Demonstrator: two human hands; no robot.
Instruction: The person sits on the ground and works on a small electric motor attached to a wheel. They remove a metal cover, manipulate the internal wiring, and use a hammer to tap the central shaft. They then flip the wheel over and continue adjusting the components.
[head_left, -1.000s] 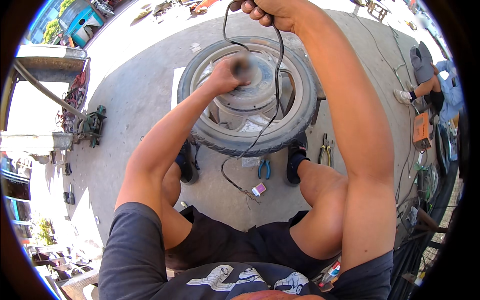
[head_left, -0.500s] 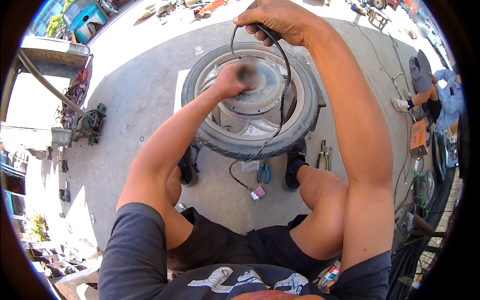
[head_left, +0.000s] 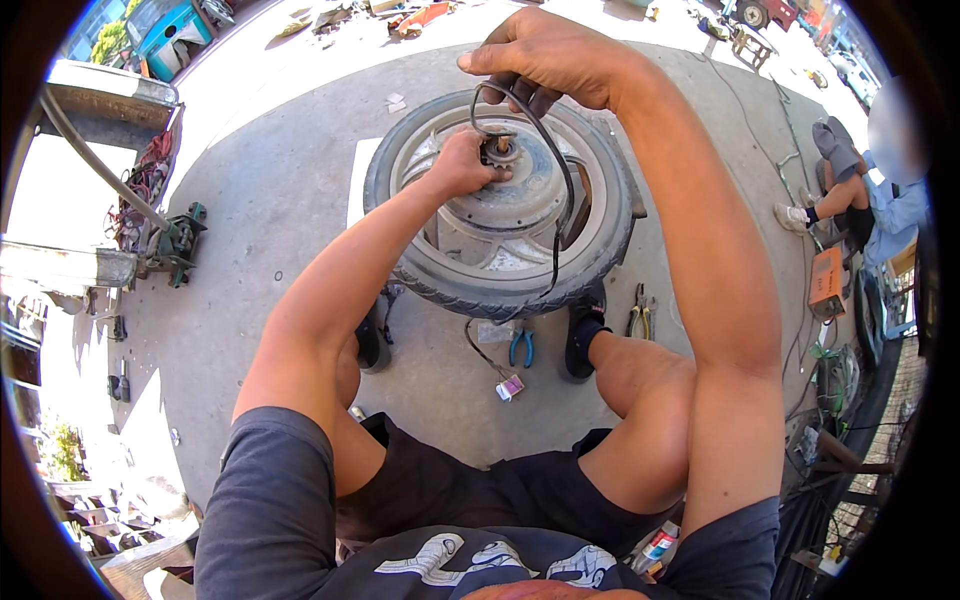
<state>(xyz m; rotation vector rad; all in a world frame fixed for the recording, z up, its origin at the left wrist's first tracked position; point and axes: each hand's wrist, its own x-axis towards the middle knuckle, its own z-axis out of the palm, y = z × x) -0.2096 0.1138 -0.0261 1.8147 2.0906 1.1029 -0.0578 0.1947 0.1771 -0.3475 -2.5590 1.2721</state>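
Note:
A motorcycle-type wheel with a wide hub motor lies flat on the floor in front of me. A copper-coloured axle end stands up at its middle. My left hand is closed round a notched metal ring at the axle's base. Above the wheel's far side, my right hand has its fingers curled on a looped black cable, the thumb sticking out. From the axle the cable rises to that hand, then drops across the wheel. A wire end with a pinkish connector rests on the floor.
Blue-handled pliers and yellow-handled pliers lie near my feet. To the right are a seated person in light blue, an orange box and cables on the floor. Machinery stands at the left.
My right hand has come down slightly, and the cable loop hangs lower. My left hand stays at the axle. The wire end on the floor has shifted a little.

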